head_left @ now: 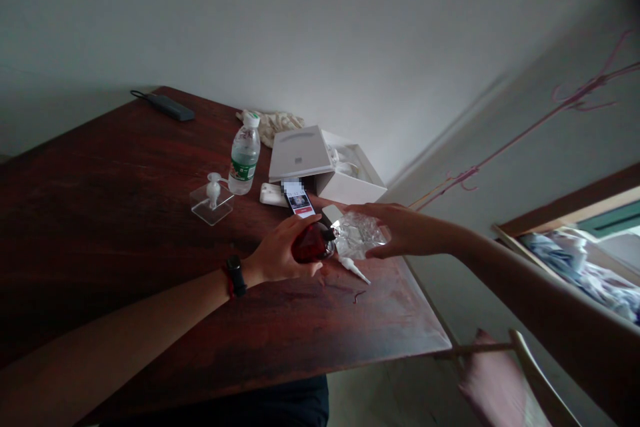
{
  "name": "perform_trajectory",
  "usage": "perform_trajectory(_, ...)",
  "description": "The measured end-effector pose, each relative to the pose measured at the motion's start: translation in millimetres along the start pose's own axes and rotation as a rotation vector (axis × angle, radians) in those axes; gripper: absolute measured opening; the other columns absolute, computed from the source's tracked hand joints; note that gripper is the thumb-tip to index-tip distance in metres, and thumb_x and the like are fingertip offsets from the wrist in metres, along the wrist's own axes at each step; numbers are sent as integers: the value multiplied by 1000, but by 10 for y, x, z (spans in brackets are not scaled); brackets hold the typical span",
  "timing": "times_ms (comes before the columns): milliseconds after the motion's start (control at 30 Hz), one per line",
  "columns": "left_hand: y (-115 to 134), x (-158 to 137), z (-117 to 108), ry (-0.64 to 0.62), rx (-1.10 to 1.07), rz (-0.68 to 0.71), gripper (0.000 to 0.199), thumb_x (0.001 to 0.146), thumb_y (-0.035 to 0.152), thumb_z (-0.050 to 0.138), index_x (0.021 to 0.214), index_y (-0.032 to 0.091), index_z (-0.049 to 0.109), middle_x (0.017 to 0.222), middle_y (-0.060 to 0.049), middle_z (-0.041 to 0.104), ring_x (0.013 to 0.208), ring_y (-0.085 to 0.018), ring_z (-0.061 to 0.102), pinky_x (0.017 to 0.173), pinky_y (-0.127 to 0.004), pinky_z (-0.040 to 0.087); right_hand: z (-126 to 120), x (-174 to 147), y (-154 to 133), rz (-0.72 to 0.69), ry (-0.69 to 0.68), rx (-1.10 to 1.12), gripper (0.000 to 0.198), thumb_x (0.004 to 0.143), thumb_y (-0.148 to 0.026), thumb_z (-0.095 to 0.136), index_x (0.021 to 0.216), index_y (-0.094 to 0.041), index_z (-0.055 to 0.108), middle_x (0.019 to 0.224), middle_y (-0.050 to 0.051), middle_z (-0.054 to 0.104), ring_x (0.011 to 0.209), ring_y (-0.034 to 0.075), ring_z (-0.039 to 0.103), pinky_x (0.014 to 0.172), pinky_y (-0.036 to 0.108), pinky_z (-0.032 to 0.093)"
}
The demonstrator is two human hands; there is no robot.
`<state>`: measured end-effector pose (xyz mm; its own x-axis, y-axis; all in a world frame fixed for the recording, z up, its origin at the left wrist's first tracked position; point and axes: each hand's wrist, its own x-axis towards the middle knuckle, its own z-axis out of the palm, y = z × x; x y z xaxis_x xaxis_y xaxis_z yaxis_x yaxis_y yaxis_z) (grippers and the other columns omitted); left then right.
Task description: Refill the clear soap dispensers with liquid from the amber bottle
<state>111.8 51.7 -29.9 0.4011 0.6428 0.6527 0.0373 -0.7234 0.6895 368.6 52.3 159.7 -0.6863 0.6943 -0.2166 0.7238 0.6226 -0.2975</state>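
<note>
My left hand [287, 250] is wrapped round a dark red see-through bottle [311, 245], which lies tilted with its black neck [330, 235] pointing right. That neck meets the mouth of a clear, faceted plastic container [361, 235]. My right hand [387, 227] grips the container from its right side, and it lies on its side too. Whether liquid passes between the two cannot be made out. Just below them a white pump nozzle [354, 269] rests on the table. A small pale squarish object [331, 215] sits right behind the red bottle's neck.
On the dark red wooden table [125, 213] stand a water bottle [244, 157] and a white pump-like piece [213, 192] on a clear square. Behind are a phone [300, 201], a white case [273, 194], an open white box [353, 177], a cloth [275, 123] and a dark device [170, 107].
</note>
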Motion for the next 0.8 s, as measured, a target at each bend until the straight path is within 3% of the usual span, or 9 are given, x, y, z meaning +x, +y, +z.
perform_trajectory(200,-2,2,-5,1,-11,-33,92,73,34,91,154,30,46,151,-13,60,140,-40,58,120,-63,46,-1,0,27,-26,-2,14,91,81,-46,86,162,-33,46,155,5,63,130,31,66,112,42,51)
perform_trajectory(400,-5,-6,3,-2,-23,-19,90,75,31,89,154,28,46,152,-14,59,141,-39,57,122,-62,45,-22,14,-22,-28,-15,22,93,82,-46,86,163,-32,44,150,6,67,123,30,70,111,41,52)
perform_trajectory(800,-39,-10,13,1,-10,-31,90,73,33,91,153,28,49,150,-14,61,140,-41,57,120,-64,45,-21,23,-34,-83,4,10,91,84,-42,85,164,-33,43,156,6,62,130,31,67,114,41,51)
